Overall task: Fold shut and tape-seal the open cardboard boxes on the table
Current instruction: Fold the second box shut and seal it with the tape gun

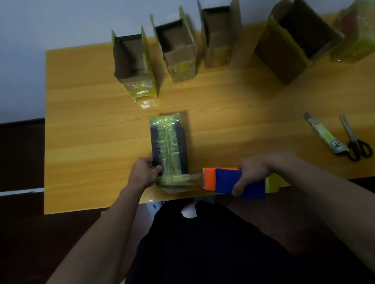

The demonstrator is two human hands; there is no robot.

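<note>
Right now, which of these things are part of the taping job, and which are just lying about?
In the job:
- taped box, held by the left hand
- tape dispenser, gripped by the right hand
- four open boxes along the far edge

Lying about:
- scissors
- utility knife
- box already wrapped

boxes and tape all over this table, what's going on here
A person is taping a closed box at the table's near edge. The left hand grips its side; the right hand holds a blue and orange tape dispenser at its near end. Four open boxes stand at the back.
</note>
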